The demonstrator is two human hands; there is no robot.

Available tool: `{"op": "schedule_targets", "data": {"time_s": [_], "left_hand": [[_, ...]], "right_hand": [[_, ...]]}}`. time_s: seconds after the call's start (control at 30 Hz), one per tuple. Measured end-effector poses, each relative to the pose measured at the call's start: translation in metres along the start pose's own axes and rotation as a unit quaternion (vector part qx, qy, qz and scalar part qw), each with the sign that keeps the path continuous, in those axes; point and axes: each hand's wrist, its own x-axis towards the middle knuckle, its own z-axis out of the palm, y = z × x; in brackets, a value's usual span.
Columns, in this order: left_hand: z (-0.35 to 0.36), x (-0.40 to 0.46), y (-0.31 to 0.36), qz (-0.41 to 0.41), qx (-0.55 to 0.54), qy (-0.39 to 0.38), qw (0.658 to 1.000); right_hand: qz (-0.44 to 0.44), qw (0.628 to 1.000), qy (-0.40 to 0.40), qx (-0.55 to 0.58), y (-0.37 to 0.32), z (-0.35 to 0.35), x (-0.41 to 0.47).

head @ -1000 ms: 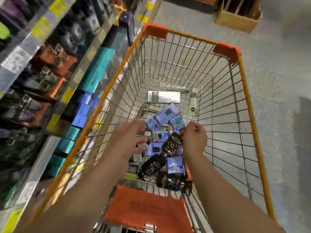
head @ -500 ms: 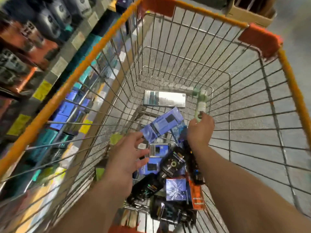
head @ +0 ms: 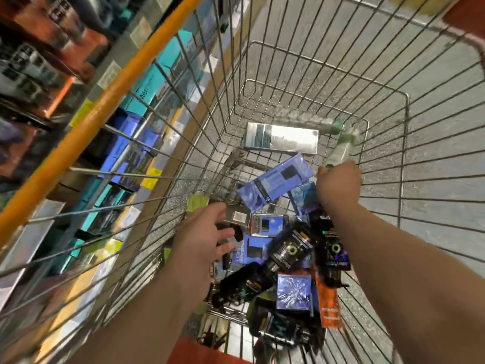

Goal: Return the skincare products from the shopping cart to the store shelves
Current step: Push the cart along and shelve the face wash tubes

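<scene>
The right hand (head: 338, 183), having reached deeper into the cart (head: 404, 106), is now gripping the pale green bottle (head: 341, 151) at the far edge; the left hand (head: 202, 237) is hovering, fingers spread, empty.

Bare wire floor (head: 301, 95) is lying open at the far end of the cart (head: 383, 158); piled product boxes (head: 265, 248) are crowding the near half, and wire walls are closing in both sides, leaving entry from above

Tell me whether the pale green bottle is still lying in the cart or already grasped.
Grasped, and inside the cart: the right hand curls round the pale green bottle, whose upper end sticks out toward the far wall.
</scene>
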Motion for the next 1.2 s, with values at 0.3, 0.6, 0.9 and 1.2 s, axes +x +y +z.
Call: {"op": "schedule_targets", "data": {"time_s": [0.3, 0.6, 0.9, 1.2], "left_hand": [[0.004, -0.020, 0.013, 0.019, -0.011, 0.002, 1.000], [0.008, -0.074, 0.019, 0.043, -0.001, -0.025, 0.999], [-0.013, -0.137, 0.031, 0.215, 0.178, -0.041, 0.959], [-0.035, -0.220, 0.049, 0.385, 0.297, -0.117, 0.866]], "right_hand": [[0.082, 0.978, -0.021, 0.193, -0.002, -0.018, -0.041], [0.117, 0.926, 0.003, 0.359, -0.018, -0.058, -0.165], [-0.040, 0.938, -0.043, 0.341, -0.005, -0.130, -0.254], [-0.148, 0.917, -0.079, 0.362, -0.022, -0.234, -0.284]]}}
